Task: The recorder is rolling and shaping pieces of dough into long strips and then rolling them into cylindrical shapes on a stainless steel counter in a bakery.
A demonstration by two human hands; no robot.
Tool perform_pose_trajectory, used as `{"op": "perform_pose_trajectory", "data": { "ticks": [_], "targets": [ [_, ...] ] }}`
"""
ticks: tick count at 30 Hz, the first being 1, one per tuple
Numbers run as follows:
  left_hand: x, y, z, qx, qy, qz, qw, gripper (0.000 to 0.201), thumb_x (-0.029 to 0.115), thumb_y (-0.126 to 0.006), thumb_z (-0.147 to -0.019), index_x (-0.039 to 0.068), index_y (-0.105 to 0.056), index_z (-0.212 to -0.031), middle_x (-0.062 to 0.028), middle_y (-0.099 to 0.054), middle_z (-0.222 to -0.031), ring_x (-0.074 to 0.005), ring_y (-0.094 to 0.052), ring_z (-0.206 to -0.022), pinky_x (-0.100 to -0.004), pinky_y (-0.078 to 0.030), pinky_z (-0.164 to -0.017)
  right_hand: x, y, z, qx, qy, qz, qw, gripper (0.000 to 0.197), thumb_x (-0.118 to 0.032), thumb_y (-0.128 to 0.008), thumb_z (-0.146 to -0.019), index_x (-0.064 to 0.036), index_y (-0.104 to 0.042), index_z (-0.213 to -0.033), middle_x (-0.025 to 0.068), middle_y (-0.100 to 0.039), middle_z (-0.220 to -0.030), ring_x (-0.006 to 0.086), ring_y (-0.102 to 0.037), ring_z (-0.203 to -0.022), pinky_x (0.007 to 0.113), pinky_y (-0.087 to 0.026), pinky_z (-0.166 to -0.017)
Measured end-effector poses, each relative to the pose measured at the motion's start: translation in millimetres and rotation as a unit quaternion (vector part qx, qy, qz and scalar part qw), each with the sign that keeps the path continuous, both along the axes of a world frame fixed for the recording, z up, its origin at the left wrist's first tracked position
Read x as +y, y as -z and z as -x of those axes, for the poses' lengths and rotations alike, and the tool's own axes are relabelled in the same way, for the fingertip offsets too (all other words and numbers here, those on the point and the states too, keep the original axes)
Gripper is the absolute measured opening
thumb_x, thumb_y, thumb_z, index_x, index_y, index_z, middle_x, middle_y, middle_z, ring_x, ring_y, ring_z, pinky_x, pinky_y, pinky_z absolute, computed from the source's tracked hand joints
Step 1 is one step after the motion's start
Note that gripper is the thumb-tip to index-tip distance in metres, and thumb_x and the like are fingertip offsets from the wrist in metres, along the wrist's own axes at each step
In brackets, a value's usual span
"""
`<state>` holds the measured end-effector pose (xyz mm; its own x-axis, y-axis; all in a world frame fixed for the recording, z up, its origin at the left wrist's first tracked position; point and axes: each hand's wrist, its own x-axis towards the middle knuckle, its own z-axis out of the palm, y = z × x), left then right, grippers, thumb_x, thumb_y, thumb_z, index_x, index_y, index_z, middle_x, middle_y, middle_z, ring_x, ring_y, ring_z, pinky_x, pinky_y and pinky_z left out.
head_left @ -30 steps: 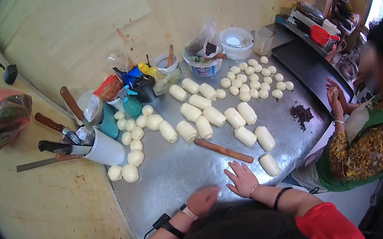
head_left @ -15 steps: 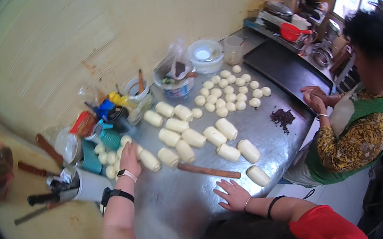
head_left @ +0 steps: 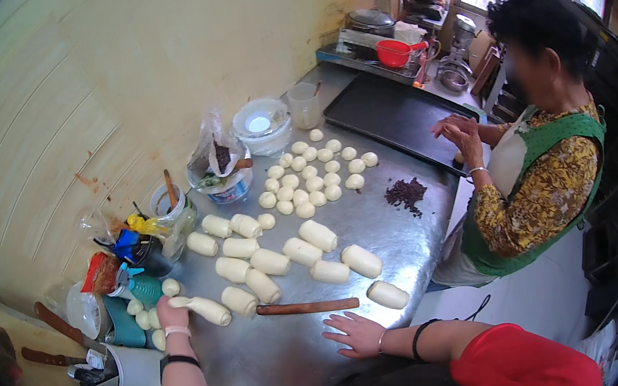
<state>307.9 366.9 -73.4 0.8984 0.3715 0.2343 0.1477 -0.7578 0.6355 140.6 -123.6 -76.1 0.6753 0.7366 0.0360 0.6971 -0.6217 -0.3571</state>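
At the table's left side, my left hand [head_left: 172, 312] is closed at the drawn-out end of a pale dough roll [head_left: 211, 310]; its fingertips are partly hidden. Small round dough balls [head_left: 142, 319] crowd beside that hand. My right hand [head_left: 356, 334] lies flat on the metal table [head_left: 269, 362], fingers spread, holding nothing. Just beyond it is a thin wooden rolling pin [head_left: 308, 307]. Several thick dough rolls [head_left: 270, 261] lie past the pin, one of them [head_left: 388, 294] apart on the right.
Many smooth dough balls [head_left: 315, 183] sit farther back, near a dark crumbly heap [head_left: 406, 194]. A black baking tray [head_left: 393, 119] lies at the far right, beside a co-worker in a green apron [head_left: 581, 127] whose hands meet. Knives [head_left: 68, 322] and tubs [head_left: 135, 366] line the left edge.
My view has swung to the right. My left hand has closed at the end of a dough roll, which looks longer and tapered. My right hand stays flat. The co-worker's hands remain together.
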Motion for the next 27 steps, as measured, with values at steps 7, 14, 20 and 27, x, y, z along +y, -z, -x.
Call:
{"op": "perform_pose_trajectory", "data": {
  "ticks": [7, 14, 20, 27],
  "targets": [
    [-20, -66, 92, -0.219, -0.131, 0.119, 0.959, 0.052, -0.001, -0.063, -0.076, 0.003, -0.048, -0.125, -0.0128, -0.054, -0.116, -0.0269, -0.055, -0.104, -0.0366, -0.045, -0.095, -3, 3, -1, 0.002, 0.025, -0.009, 1.000, 0.064, -0.035, -0.059, -0.089, -0.0088, -0.038, -0.144, 0.0187, -0.031, -0.151, 0.0353, -0.030, -0.141, 0.051, -0.028, -0.113],
    [-70, -40, 243, -0.156, -0.118, 0.000, 0.981, 0.059, 0.015, -0.068, -0.079, 0.009, -0.048, -0.134, -0.0168, -0.053, -0.118, -0.0347, -0.052, -0.112, -0.0446, -0.045, -0.095, -1, 13, 5, -0.008, 0.019, -0.021, 1.000, 0.061, -0.035, -0.057, -0.090, -0.0079, -0.041, -0.142, 0.0186, -0.029, -0.151, 0.0364, -0.028, -0.141, 0.051, -0.026, -0.114],
    [-197, 61, 354, 0.180, 0.040, -0.148, 0.972, 0.050, 0.040, -0.070, -0.076, 0.004, -0.064, -0.110, -0.0200, -0.066, -0.101, -0.0375, -0.062, -0.094, -0.0478, -0.050, -0.081, 4, 8, 7, 0.005, -0.002, -0.001, 1.000, 0.061, -0.035, -0.058, -0.090, -0.0096, -0.041, -0.143, 0.0191, -0.030, -0.151, 0.0373, -0.033, -0.138, 0.049, -0.032, -0.111],
    [-230, -2, 237, 0.169, 0.022, -0.209, 0.963, 0.065, 0.046, -0.073, -0.072, 0.013, -0.056, -0.126, -0.0181, -0.042, -0.142, -0.0396, -0.037, -0.131, -0.0608, -0.028, -0.107, -7, 21, -2, -0.039, 0.017, -0.033, 0.999, 0.062, -0.035, -0.061, -0.087, -0.0097, -0.044, -0.140, 0.0199, -0.035, -0.148, 0.0374, -0.035, -0.137, 0.051, -0.031, -0.111]
  ]
}}
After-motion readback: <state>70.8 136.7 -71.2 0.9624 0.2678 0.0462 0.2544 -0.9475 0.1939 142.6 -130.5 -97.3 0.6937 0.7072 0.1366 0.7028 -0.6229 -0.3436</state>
